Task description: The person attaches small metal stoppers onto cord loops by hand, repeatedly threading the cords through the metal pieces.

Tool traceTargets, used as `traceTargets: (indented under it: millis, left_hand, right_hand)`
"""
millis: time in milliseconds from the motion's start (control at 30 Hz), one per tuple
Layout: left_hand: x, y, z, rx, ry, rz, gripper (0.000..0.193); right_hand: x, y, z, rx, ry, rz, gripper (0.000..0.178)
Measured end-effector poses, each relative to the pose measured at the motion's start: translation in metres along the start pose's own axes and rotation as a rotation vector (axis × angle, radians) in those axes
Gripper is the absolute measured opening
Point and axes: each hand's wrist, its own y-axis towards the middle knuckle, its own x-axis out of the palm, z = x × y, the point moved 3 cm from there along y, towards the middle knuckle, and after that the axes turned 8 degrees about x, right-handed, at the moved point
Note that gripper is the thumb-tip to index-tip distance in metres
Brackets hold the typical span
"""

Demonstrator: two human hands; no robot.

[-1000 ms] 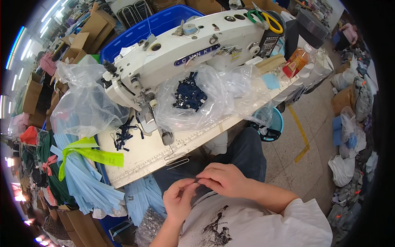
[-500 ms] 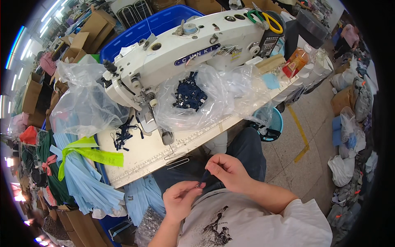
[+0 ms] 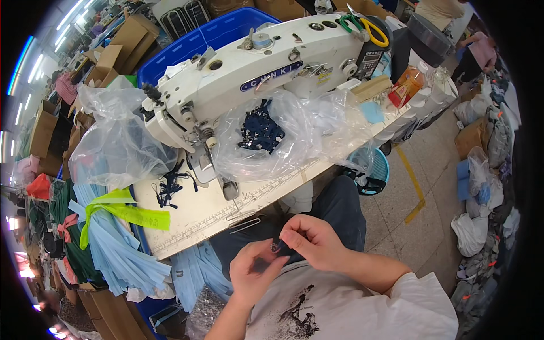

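Observation:
My left hand (image 3: 250, 273) and my right hand (image 3: 316, 242) are close together over my lap, in front of the table edge. Between their fingertips is a small dark strap piece with a metal fitting (image 3: 275, 247). The right thumb and forefinger pinch it, and the left fingers curl around its other side, partly blurred. On the table, a clear plastic bag (image 3: 300, 133) holds a heap of navy pieces with metal fittings (image 3: 262, 127). Several dark navy strap pieces (image 3: 168, 190) lie loose beside the presser foot of the white sewing machine (image 3: 238, 62).
Light-blue fabric strips (image 3: 116, 243) and a lime-green band (image 3: 133, 212) hang over the table's left end. Another clear bag (image 3: 119, 136) sits behind them. Scissors (image 3: 371, 31) rest on the machine. A turquoise basket (image 3: 377, 170) stands on the floor at right. People are in the background.
My left hand has moved up and right, closer to my right hand, and its fingers have spread a little. The metal fitting now sits beside the right fingertips.

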Motion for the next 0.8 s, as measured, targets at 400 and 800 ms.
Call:
traceTargets:
  millis: [400, 800]
  left_hand:
    - [-0.006, -0.001, 0.005, 0.17, -0.012, -0.033, 0.028]
    - [-0.008, -0.009, 0.006, -0.059, -0.259, 0.003, 0.023]
  right_hand:
    - [0.002, 0.001, 0.011, 0.043, 0.053, 0.025, 0.018]
    - [0.002, 0.0, 0.006, 0.021, -0.082, 0.047, 0.018]
